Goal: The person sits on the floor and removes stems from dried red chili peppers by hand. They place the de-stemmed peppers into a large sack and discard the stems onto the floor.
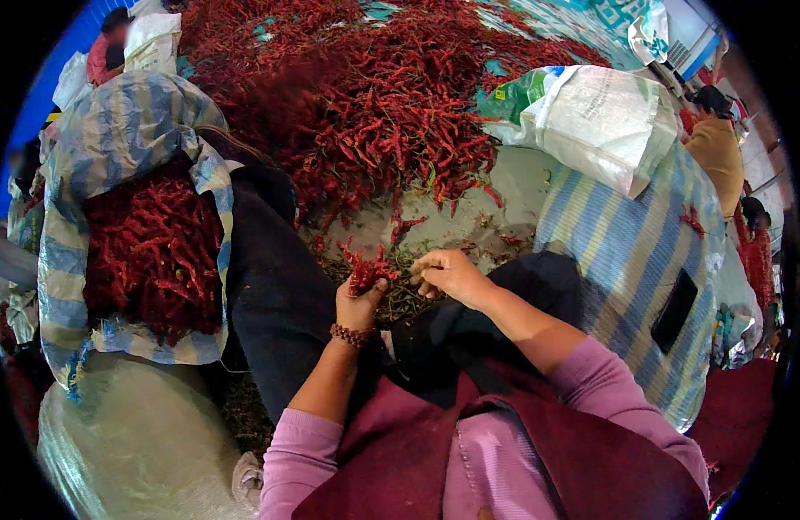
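Between my knees, my left hand [359,304] is closed around a bunch of red chilli peppers [366,265], with a beaded bracelet on its wrist. Just to the right of the bunch is my right hand [453,278], fingers bent and slightly apart, with nothing visible in them. Beneath both hands lies a litter of green-brown chilli stems [403,300]. A large heap of red chillies [387,110] spreads over the ground ahead of me. On my left, a striped woven sack [65,247] gapes around many more chillies [156,253].
A full blue-and-cream striped sack [624,253] stands at my right, bearing a black phone [674,311] and a white woven bag [604,117]. A pale filled sack [133,435] sits at lower left. Other people [715,146] are near both edges.
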`<state>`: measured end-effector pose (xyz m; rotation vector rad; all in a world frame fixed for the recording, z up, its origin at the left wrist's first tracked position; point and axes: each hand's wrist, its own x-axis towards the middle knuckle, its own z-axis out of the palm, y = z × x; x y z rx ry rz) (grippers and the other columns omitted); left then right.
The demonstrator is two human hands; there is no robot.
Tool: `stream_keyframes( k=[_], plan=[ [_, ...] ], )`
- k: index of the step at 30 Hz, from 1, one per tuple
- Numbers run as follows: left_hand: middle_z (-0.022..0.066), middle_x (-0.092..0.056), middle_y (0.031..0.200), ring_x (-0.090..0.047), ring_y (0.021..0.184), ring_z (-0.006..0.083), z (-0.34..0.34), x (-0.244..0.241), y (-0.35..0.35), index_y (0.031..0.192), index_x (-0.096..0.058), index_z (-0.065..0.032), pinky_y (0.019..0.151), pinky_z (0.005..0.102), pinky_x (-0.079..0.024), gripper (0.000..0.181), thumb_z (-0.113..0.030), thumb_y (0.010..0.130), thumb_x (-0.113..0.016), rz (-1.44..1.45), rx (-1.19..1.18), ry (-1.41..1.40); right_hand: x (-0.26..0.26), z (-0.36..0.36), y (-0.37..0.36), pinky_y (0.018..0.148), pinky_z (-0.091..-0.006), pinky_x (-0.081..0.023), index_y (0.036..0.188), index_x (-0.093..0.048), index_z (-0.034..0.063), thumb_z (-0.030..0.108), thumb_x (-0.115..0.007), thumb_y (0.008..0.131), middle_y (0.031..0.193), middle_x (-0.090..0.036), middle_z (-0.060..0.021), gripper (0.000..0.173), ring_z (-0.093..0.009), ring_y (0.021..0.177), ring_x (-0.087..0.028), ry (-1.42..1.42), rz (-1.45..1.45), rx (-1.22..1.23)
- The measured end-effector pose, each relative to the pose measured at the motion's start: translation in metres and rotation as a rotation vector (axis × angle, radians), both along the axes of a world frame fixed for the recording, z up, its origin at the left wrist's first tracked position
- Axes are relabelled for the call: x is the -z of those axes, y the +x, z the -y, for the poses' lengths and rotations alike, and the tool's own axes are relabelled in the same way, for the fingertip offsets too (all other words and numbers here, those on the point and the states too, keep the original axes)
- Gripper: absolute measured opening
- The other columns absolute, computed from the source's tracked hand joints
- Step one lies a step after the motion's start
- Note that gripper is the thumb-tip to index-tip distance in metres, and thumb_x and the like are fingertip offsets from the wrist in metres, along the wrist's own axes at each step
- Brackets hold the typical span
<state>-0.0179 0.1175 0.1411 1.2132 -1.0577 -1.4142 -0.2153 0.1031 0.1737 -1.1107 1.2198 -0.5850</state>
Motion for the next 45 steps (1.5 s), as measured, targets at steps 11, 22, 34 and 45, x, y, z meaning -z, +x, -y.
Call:
stream_keyframes(
  k=[11, 22, 34, 45],
  plan=[
    [0.0032, -0.06, 0.084, -0.056, 0.073, 0.0136, -0.003, -0.006, 0.018, 0.097, -0.06, -0.0045, 0.061, 0.0271, -0.045, 0.027, -0.016, 0.073, -0.066, -0.253, 0.257, 0.299, -0.021, -0.006, 0.038, 0.07, -0.0366, -0.045, 0.083, -0.055, 0.0054, 0.013, -0.065, 0.072, 0.085, -0.052, -0.011, 0.017, -0.03, 0.081, -0.053, -0.873, -0.377, -0.395],
    [0.002, -0.058, 0.065, -0.052, 0.05, 0.0111, -0.016, 0.006, 0.023, 0.083, -0.06, -0.0061, 0.045, 0.0251, -0.042, 0.014, -0.018, 0.076, -0.06, -0.273, 0.505, 0.358, -0.047, -0.02, 0.026, 0.061, -0.0368, -0.044, 0.079, -0.052, 0.0044, 0.018, -0.071, 0.067, 0.074, -0.052, -0.011, 0.026, -0.03, 0.069, -0.054, -0.795, -0.462, -0.651],
    [-0.0005, -0.055, 0.063, -0.05, 0.048, 0.0097, -0.032, -0.021, 0.024, 0.087, -0.06, -0.0085, 0.04, 0.0232, -0.039, 0.015, -0.022, 0.08, -0.059, -0.443, 0.458, 0.35, -0.068, -0.043, 0.026, 0.06, -0.0351, -0.043, 0.076, -0.05, 0.0033, 0.016, -0.069, 0.069, 0.072, -0.053, -0.0111, 0.024, -0.028, 0.068, -0.055, -0.754, -0.45, -0.597],
    [0.003, -0.056, 0.075, -0.052, 0.062, 0.0135, -0.038, -0.046, 0.065, 0.097, -0.053, -0.0066, 0.055, 0.0262, -0.044, 0.025, -0.024, 0.08, -0.061, -0.715, 0.192, 0.308, -0.055, -0.034, 0.008, 0.056, -0.027, -0.046, 0.097, -0.051, -0.0009, 0.002, -0.047, 0.084, 0.081, -0.058, -0.0096, 0.014, -0.014, 0.061, -0.056, -0.241, -0.056, -0.115]
  ],
)
